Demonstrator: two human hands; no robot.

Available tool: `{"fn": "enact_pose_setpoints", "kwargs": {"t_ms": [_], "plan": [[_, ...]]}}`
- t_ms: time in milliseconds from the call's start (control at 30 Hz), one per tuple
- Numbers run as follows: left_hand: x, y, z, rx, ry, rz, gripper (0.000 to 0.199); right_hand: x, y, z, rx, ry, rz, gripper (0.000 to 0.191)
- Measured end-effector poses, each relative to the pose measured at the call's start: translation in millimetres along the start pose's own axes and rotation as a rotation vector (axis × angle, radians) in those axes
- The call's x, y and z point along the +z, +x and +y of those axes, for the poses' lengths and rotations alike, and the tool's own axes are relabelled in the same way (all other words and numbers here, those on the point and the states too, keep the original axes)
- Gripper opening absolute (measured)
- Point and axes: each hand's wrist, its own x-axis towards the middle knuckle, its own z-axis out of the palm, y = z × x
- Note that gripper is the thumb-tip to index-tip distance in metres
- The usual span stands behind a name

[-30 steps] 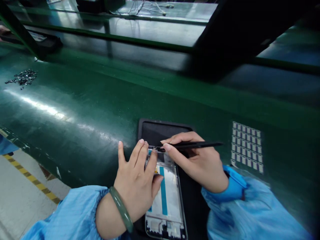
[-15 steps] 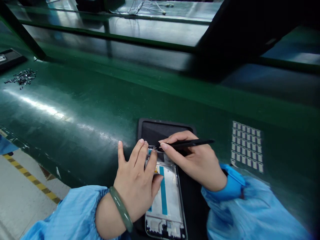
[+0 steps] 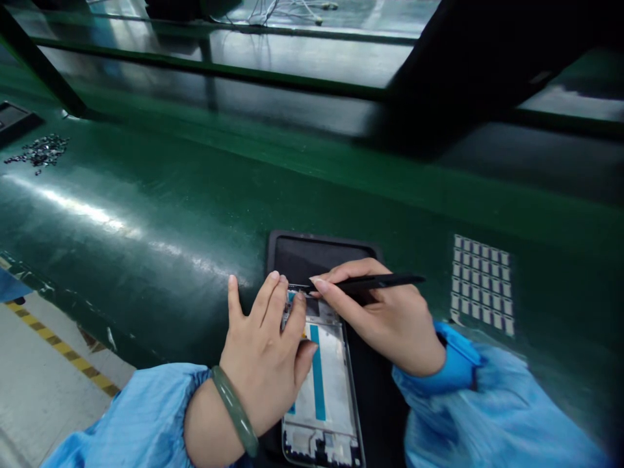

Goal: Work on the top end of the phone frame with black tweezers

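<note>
An opened phone frame point(image 3: 336, 383), silvery inside with blue strips, lies on a black tray point(image 3: 331, 246). Across its upper left part rests my left hand point(image 3: 266, 348), fingers spread, the fingertips near the top end of the frame. My right hand point(image 3: 385, 312) pinches black tweezers point(image 3: 375, 282) between thumb and fingers. Their tip reaches the top edge of the phone frame, beside my left index finger. What the tip touches is too small to make out.
To the right lies a sheet of small pale rectangular pieces point(image 3: 481, 283) in rows. A pile of tiny dark parts point(image 3: 41, 153) sits far left, near a dark tray point(image 3: 17, 122). White cables point(image 3: 292, 10) lie on the back shelf. A large dark shape point(image 3: 468, 65) stands upper right.
My right hand with the tweezers has shifted slightly to the right and down. My left hand stays on the phone frame, nearly still. The view has moved a little.
</note>
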Motion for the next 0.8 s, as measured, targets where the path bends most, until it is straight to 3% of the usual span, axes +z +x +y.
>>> {"fn": "enact_pose_setpoints", "kwargs": {"t_ms": [800], "plan": [[-1.9, 0.8, 0.4, 0.0, 0.003, -0.025, 0.044, 2.3, 4.8, -1.9, 0.013, -0.024, -0.019, 0.004]]}}
